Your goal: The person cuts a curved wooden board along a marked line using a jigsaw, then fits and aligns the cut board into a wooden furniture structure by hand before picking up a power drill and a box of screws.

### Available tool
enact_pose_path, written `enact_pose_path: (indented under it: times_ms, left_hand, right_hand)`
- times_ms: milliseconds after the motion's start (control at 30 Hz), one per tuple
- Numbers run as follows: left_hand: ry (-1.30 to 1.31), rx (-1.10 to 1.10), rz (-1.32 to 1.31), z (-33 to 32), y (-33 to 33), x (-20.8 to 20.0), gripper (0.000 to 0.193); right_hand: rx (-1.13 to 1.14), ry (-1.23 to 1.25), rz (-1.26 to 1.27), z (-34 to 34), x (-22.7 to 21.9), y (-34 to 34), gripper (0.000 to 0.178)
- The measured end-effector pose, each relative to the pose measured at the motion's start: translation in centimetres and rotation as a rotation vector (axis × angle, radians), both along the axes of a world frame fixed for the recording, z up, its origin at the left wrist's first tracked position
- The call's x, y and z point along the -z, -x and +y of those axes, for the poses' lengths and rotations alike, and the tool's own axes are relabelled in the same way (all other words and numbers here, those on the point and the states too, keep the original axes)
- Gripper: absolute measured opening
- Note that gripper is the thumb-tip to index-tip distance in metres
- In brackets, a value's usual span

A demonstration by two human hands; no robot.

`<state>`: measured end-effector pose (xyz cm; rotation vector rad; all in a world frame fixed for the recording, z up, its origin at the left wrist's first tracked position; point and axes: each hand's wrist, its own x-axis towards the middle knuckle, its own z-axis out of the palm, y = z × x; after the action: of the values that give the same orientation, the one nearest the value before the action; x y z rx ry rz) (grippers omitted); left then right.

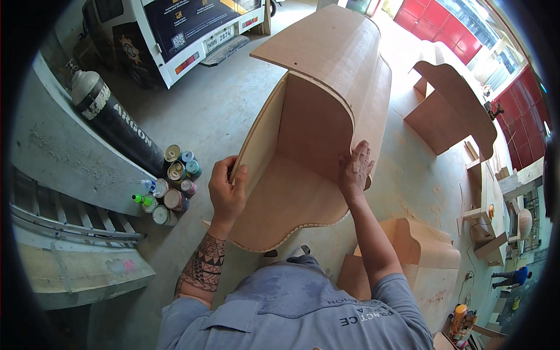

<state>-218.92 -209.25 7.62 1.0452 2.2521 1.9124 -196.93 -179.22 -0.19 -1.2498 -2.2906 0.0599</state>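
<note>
A large curved plywood cabinet (pixel 315 114) stands in front of me, its hollow side facing me. Its bottom panel (pixel 291 204) has a wavy near edge with a row of small notches or marks. My left hand (pixel 228 188) grips the edge of the upright left side panel (pixel 262 131), thumb on the inner side and fingers around the outside. On the curved right side my right hand (pixel 354 170) lies flat against the wood, fingers stretched out. A broad top sheet (pixel 318 38) with a small dark hole overhangs the cabinet at the far end.
Left of me are paint cans (pixel 173 199), a black gas cylinder (pixel 125 125) and a ladder (pixel 70 210). A van (pixel 192 35) is parked behind. Other curved plywood pieces stand at right (pixel 452 99) and near my right side (pixel 420 254). A person (pixel 514 277) is far right.
</note>
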Motion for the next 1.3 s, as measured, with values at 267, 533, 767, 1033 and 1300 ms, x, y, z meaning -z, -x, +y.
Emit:
enact_pose_path:
  times_ms: [267, 533, 767, 1033, 1300]
  left_hand:
    - [-0.352, 0.156, -0.216, -2.9, 0.5, 3.2, 0.066]
    - [-0.16, 0.176, -0.076, -7.2, -5.0, 4.3, 0.074]
    - [0.051, 0.081, -0.008, -6.7, -5.2, 3.9, 0.066]
    - [0.033, 0.025, 0.03, -5.7, -4.4, 4.0, 0.066]
    - [0.066, 0.073, 0.051, -6.0, -4.1, 3.3, 0.075]
  right_hand:
    - [-0.056, -0.074, 0.11, -9.0, 1.6, -2.8, 0.056]
    - [-0.232, 0.049, 0.005, -14.8, 5.4, -5.6, 0.043]
    - [-0.196, 0.071, 0.011, -14.1, 4.2, -4.7, 0.042]
    - [-0.193, 0.045, -0.008, -14.0, 3.6, -4.5, 0.046]
    - [-0.199, 0.074, -0.001, -13.8, 4.0, -4.5, 0.046]
